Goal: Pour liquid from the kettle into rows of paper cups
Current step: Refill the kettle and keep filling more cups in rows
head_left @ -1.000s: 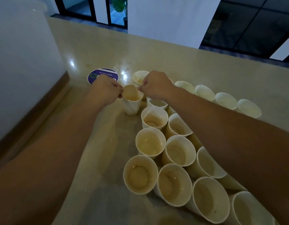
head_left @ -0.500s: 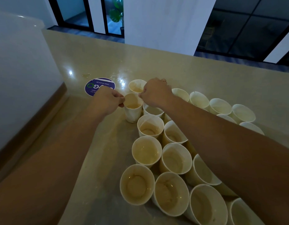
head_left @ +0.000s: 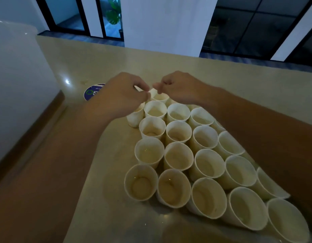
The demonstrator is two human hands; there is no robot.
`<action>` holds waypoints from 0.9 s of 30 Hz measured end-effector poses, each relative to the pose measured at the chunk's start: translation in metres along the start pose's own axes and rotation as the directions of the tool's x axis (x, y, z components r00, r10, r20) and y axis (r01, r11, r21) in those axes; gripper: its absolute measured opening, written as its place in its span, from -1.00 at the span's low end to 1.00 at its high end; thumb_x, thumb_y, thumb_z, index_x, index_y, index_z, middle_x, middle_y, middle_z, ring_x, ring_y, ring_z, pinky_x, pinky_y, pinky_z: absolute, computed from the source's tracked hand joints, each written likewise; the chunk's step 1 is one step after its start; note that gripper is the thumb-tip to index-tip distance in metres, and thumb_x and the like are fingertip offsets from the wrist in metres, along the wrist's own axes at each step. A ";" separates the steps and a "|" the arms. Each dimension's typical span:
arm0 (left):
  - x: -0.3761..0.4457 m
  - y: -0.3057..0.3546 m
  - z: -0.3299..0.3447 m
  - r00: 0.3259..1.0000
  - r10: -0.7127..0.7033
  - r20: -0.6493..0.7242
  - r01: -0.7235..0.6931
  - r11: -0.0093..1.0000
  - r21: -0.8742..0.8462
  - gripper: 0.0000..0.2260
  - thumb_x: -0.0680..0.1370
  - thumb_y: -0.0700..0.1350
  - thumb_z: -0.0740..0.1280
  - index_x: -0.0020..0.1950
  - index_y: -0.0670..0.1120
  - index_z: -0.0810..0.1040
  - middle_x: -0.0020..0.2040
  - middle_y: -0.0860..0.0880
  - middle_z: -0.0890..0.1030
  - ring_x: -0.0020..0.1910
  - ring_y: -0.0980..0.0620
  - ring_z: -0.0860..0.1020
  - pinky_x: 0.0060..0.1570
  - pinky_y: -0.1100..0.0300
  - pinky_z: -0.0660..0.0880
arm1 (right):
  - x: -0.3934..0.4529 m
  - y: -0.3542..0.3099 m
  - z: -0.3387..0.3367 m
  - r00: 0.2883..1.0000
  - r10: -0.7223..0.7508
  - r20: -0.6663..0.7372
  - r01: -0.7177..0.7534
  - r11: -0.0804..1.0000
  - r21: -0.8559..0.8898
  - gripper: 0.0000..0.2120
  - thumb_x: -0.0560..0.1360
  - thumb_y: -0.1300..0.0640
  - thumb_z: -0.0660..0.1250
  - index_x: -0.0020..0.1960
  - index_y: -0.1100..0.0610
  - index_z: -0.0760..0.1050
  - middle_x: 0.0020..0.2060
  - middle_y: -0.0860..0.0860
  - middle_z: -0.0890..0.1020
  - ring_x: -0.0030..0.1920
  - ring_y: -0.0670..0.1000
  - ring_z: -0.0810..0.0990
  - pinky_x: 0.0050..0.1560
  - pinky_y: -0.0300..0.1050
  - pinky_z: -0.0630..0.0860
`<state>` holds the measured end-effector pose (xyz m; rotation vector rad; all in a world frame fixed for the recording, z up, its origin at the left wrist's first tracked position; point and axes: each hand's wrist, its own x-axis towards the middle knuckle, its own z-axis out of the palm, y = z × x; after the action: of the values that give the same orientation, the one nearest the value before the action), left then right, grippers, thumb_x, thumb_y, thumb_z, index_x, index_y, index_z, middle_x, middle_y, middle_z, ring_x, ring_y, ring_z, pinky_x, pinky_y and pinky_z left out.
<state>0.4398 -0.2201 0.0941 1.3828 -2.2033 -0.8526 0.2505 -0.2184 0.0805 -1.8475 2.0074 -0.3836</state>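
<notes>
Head view, beige counter (head_left: 221,88), white pillar (head_left: 162,23), dark windows (head_left: 248,28)

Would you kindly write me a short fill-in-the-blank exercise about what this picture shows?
1. The paper cups all stand upright on the beige ____.
2. Both hands, left hand and right hand, are at the ____ end of the cup block.
3. The round sticker partly hidden behind the left hand is coloured ____.
4. The object needed for pouring, the ____, is nowhere in view.

Missing words: counter; far; blue; kettle
</notes>
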 end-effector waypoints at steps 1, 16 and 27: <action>-0.009 0.013 0.001 1.000 0.026 0.017 -0.026 1.000 -0.006 -0.89 0.57 0.02 0.39 0.08 0.16 0.64 -0.08 0.13 0.65 -0.16 0.18 0.56 -0.26 0.27 0.38 | -0.013 0.000 -0.010 0.999 -0.018 0.051 0.019 1.000 -0.011 -0.65 0.64 -0.22 0.18 0.10 -0.02 0.62 -0.03 -0.12 0.60 0.02 -0.04 0.55 -0.02 -0.11 0.39; -0.168 0.127 0.120 0.872 0.360 0.332 -0.278 0.922 -0.271 -0.86 0.53 0.14 0.37 0.07 0.29 0.62 -0.13 0.28 0.62 -0.11 0.36 0.54 -0.26 0.36 0.40 | -0.291 0.078 -0.085 0.968 0.212 0.131 -0.190 0.968 -0.165 -0.84 0.52 -0.24 0.30 -0.01 -0.21 0.57 -0.16 -0.23 0.66 -0.12 -0.18 0.62 -0.05 -0.16 0.48; -0.218 0.103 0.179 0.842 0.333 0.425 -0.239 0.935 -0.261 -0.30 0.29 0.52 0.28 0.39 0.32 0.36 0.13 0.33 0.48 0.00 0.48 0.40 -0.18 0.38 0.37 | -0.370 0.134 -0.016 0.919 0.351 0.181 -0.373 0.923 0.100 -0.82 0.41 -0.18 0.48 -0.08 -0.13 0.59 -0.21 -0.24 0.65 -0.18 -0.27 0.60 -0.16 -0.30 0.48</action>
<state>0.3549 0.0606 0.0298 0.7735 -2.4973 -1.3535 0.1461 0.1609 0.0700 -1.3413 2.0987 -0.2445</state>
